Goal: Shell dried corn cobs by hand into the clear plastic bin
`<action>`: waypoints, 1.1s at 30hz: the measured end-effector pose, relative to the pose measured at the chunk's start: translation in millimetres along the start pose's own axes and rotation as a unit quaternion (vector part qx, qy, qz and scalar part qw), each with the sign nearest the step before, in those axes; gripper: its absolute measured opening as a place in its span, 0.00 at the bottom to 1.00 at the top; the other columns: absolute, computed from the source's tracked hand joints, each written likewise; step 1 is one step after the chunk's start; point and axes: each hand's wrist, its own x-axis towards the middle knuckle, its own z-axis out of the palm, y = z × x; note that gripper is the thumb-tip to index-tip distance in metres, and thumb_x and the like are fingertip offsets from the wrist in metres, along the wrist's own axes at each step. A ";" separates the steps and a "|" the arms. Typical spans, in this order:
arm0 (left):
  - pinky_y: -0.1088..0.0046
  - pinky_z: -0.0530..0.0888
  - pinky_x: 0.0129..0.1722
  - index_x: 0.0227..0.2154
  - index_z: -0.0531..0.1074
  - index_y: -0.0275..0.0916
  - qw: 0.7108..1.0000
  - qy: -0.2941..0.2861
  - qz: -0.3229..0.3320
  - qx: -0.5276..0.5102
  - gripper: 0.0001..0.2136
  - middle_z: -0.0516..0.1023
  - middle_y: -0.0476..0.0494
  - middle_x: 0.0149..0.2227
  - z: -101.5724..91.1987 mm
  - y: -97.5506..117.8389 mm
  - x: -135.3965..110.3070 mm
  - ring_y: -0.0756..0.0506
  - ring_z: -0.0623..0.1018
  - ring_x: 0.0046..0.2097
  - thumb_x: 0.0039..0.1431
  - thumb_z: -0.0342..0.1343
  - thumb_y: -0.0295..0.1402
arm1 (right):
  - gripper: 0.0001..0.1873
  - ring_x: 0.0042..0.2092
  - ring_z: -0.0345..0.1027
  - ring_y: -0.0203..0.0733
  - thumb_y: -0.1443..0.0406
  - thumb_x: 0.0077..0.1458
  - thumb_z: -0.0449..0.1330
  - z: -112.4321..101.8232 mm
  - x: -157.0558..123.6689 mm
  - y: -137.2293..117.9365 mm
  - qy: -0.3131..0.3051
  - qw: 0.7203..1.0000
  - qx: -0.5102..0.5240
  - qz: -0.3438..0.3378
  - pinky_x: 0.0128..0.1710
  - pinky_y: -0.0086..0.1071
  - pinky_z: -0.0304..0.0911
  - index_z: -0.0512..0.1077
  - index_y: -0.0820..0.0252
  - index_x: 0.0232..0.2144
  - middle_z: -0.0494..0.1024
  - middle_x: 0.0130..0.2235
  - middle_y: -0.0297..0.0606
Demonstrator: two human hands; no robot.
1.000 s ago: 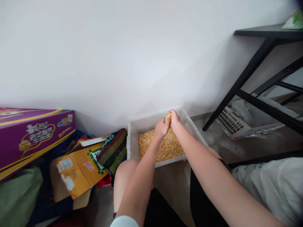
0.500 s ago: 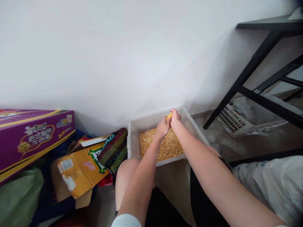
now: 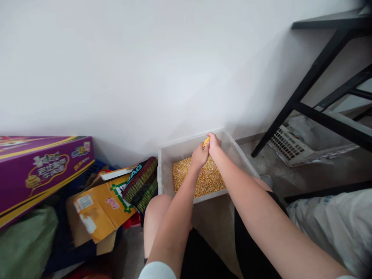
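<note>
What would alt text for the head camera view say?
A person's left hand and right hand hold a corn cob over a pale bin of loose kernels. A purple box is at left, a black table at right.

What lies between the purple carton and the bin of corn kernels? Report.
In the head view: mainly an opened yellow carton, then a colourful mesh item nearest the plastic bin.

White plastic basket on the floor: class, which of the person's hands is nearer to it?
Right. The right hand, gripping the corn cob, is left of the white plastic basket; the left hand, also on the cob, is farther left of it.
</note>
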 end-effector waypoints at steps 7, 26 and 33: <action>0.75 0.68 0.26 0.48 0.65 0.40 0.996 -0.018 0.075 -0.041 0.29 0.75 0.44 0.35 6.6 -2.4 6.9 0.49 0.74 0.29 0.58 0.34 0.56 | 0.11 0.21 0.59 0.35 0.60 0.38 0.61 -1.3 -3.1 -14.2 0.002 1.000 0.001 -0.006 0.17 0.28 0.55 0.70 0.62 0.25 0.65 0.20 0.31; 0.75 0.69 0.28 0.53 0.62 0.45 0.997 0.001 0.050 -0.066 0.25 0.75 0.45 0.39 6.7 3.7 3.7 0.49 0.74 0.31 0.61 0.34 0.51 | 0.11 0.20 0.56 0.34 0.60 0.35 0.62 0.5 -3.1 -20.7 0.001 0.999 0.031 -0.034 0.15 0.28 0.53 0.65 0.59 0.18 0.62 0.18 0.28; 0.76 0.70 0.29 0.50 0.64 0.41 0.996 -0.002 0.038 -0.086 0.24 0.75 0.44 0.37 4.1 7.9 5.1 0.49 0.73 0.31 0.61 0.37 0.51 | 0.09 0.21 0.56 0.34 0.60 0.37 0.61 1.2 -3.0 -14.9 0.006 0.999 0.021 -0.037 0.17 0.28 0.53 0.67 0.59 0.21 0.62 0.18 0.29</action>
